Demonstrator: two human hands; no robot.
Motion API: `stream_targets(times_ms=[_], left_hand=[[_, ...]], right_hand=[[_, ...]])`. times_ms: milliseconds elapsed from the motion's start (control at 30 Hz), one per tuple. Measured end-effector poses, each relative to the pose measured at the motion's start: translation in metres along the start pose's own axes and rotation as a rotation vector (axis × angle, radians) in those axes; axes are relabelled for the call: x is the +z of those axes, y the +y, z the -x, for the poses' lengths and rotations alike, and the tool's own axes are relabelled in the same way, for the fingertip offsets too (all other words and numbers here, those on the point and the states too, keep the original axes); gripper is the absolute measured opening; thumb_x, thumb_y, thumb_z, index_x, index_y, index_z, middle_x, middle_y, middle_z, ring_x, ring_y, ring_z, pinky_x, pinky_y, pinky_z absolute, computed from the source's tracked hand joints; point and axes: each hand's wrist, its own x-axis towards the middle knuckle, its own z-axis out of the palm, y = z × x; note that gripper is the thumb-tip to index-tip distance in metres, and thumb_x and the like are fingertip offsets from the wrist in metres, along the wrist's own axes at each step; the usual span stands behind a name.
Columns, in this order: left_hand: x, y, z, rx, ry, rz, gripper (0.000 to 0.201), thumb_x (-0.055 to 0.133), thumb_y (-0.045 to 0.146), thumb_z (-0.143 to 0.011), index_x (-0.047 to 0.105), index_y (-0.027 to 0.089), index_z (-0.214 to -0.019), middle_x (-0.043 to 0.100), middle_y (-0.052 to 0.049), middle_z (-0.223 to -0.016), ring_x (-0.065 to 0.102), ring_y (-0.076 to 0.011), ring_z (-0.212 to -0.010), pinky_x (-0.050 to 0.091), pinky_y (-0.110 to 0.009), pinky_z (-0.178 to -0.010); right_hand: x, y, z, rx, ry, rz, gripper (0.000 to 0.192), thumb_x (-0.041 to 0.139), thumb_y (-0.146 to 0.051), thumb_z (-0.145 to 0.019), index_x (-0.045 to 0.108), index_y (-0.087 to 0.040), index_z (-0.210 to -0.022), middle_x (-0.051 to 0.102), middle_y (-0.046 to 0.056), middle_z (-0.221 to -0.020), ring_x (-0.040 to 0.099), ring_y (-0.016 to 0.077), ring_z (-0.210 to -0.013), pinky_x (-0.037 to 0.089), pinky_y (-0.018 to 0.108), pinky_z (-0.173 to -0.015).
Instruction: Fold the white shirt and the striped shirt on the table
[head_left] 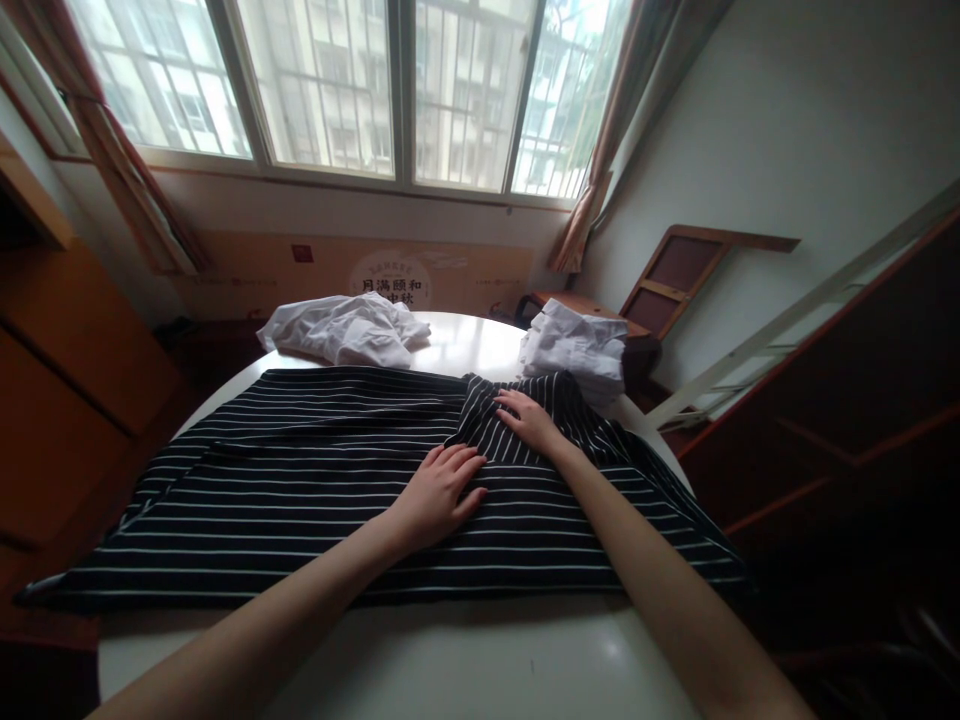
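Observation:
A black garment with thin white stripes (300,470) lies spread flat across a white round table (480,660). My left hand (439,495) rests palm down on the cloth near its middle, fingers together and pointing right. My right hand (529,418) lies flat a little farther back, fingers spread on a folded-over flap of the same garment. Neither hand grips the cloth.
A crumpled white garment (341,330) lies at the table's far left, a folded white one (577,350) at its far right edge. Wooden cabinets (67,390) stand left, a dark wooden frame (847,420) right, a folded wooden table (675,275) by the wall, windows behind.

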Motion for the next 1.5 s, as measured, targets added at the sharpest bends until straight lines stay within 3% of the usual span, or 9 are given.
stream_targets(times_ms=[200, 400, 700, 933, 1067, 1200, 1267, 1367, 1500], left_hand=[[0.000, 0.000, 0.000, -0.004, 0.000, -0.003, 0.042, 0.032, 0.041, -0.086, 0.043, 0.022, -0.122, 0.046, -0.006, -0.128, 0.036, -0.0196, -0.121, 0.023, -0.040, -0.103], [0.001, 0.000, 0.000, 0.003, 0.010, 0.001, 0.042, 0.032, 0.041, -0.086, 0.043, 0.022, -0.122, 0.047, -0.006, -0.128, 0.036, -0.0196, -0.120, 0.023, -0.040, -0.103], [0.000, 0.001, 0.001, 0.016, 0.035, -0.001, 0.040, 0.034, 0.039, -0.086, 0.044, 0.022, -0.120, 0.048, -0.006, -0.126, 0.038, -0.0188, -0.119, 0.024, -0.039, -0.103], [-0.004, -0.005, -0.001, 0.039, 0.094, 0.029, 0.038, 0.037, 0.037, -0.086, 0.042, 0.023, -0.120, 0.049, -0.005, -0.124, 0.042, -0.0173, -0.116, 0.032, -0.035, -0.100], [-0.037, -0.050, 0.000, -0.017, 0.166, -0.049, 0.032, 0.036, 0.032, -0.086, 0.046, 0.023, -0.115, 0.054, -0.006, -0.116, 0.049, -0.0164, -0.107, 0.039, -0.029, -0.094], [-0.088, -0.134, 0.010, -0.325, 0.194, -0.302, 0.032, 0.036, 0.028, -0.085, 0.049, 0.018, -0.113, 0.055, -0.008, -0.114, 0.051, -0.0193, -0.104, 0.042, -0.031, -0.087], [-0.108, -0.178, 0.017, -0.435, 0.201, -0.350, 0.032, 0.041, 0.023, -0.081, 0.052, 0.010, -0.108, 0.059, -0.014, -0.106, 0.054, -0.0242, -0.098, 0.041, -0.036, -0.085], [-0.124, -0.230, 0.025, -0.536, 0.049, -0.462, 0.037, 0.046, 0.022, -0.077, 0.050, 0.004, -0.110, 0.058, -0.016, -0.108, 0.053, -0.0236, -0.100, 0.038, -0.033, -0.087], [-0.132, -0.260, 0.025, -0.515, -0.071, -0.464, 0.040, 0.044, 0.016, -0.077, 0.048, 0.001, -0.113, 0.056, -0.019, -0.113, 0.051, -0.0233, -0.102, 0.036, -0.034, -0.087]], right_hand=[[0.000, 0.002, -0.001, 0.003, -0.003, -0.030, 0.031, 0.045, -0.031, -0.083, 0.059, -0.020, -0.107, 0.054, 0.007, -0.120, 0.043, 0.0210, -0.118, 0.032, 0.040, -0.100], [0.003, 0.008, -0.004, 0.063, 0.140, -0.002, 0.046, 0.034, -0.034, -0.087, 0.041, -0.013, -0.127, 0.043, 0.012, -0.131, 0.035, 0.0212, -0.123, 0.029, 0.039, -0.102], [0.002, 0.004, -0.005, 0.129, -0.021, 0.186, 0.035, 0.037, -0.029, -0.086, 0.055, -0.015, -0.114, 0.047, 0.012, -0.127, 0.038, 0.0224, -0.120, 0.031, 0.039, -0.099], [-0.002, -0.004, -0.003, 0.101, 0.038, 0.218, 0.034, 0.038, -0.029, -0.086, 0.056, -0.014, -0.110, 0.053, 0.012, -0.120, 0.043, 0.0217, -0.115, 0.034, 0.037, -0.096], [-0.023, -0.001, -0.001, 0.024, 0.195, 0.297, 0.030, 0.040, -0.021, -0.083, 0.056, -0.012, -0.106, 0.055, 0.012, -0.114, 0.047, 0.0221, -0.108, 0.035, 0.035, -0.094], [-0.054, 0.015, -0.003, 0.068, 0.288, 0.459, 0.032, 0.046, -0.017, -0.078, 0.054, -0.012, -0.108, 0.054, 0.013, -0.114, 0.045, 0.0258, -0.107, 0.036, 0.039, -0.091], [-0.067, 0.022, -0.006, 0.133, 0.253, 0.513, 0.032, 0.050, -0.021, -0.076, 0.055, -0.012, -0.107, 0.055, 0.013, -0.110, 0.046, 0.0271, -0.105, 0.038, 0.039, -0.087], [-0.079, 0.028, -0.011, 0.194, 0.144, 0.570, 0.027, 0.053, -0.026, -0.074, 0.059, -0.014, -0.098, 0.058, 0.011, -0.101, 0.049, 0.0268, -0.099, 0.040, 0.037, -0.083], [-0.086, 0.027, -0.018, 0.265, 0.035, 0.626, 0.020, 0.054, -0.025, -0.072, 0.062, -0.015, -0.087, 0.060, 0.011, -0.094, 0.052, 0.0252, -0.093, 0.040, 0.034, -0.080]])
